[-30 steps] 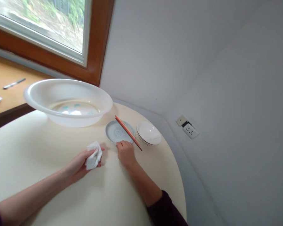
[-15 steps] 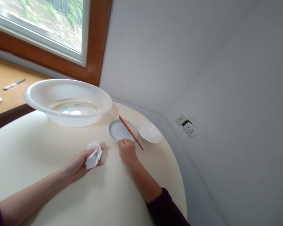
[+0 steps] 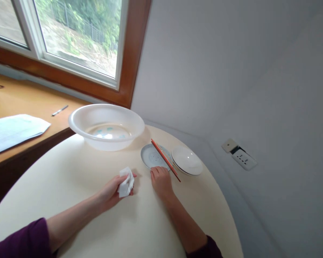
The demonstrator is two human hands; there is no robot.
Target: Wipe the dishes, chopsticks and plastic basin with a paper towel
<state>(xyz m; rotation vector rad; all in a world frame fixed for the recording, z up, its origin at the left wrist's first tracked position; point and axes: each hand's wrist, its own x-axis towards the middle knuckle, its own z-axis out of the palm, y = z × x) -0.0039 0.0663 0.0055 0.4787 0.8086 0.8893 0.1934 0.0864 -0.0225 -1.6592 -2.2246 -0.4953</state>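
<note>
My left hand (image 3: 114, 191) is closed around a crumpled white tissue (image 3: 126, 182), held just above the round table. My right hand (image 3: 161, 181) has its curled fingers at the near rim of a small grey-blue plate (image 3: 150, 156); the thumb is hidden. Red-orange chopsticks (image 3: 164, 157) lie slanting across the right side of that plate, with paler sticks beside them, and their near ends stick out past the rim. Right of the plate, two white dishes (image 3: 187, 160) appear stacked one in the other.
A large translucent basin (image 3: 107, 141) stands at the table's back, blue-green marks on its bottom. The round cream table (image 3: 102, 233) meets a wall with a socket (image 3: 244, 159). On the wooden desk (image 3: 37, 93) at left lie papers (image 3: 16, 130) and a pen (image 3: 60, 110).
The view has turned left, so everything sits further right and more of the desk and window shows. Both hands keep their places relative to the plate and tissue.
</note>
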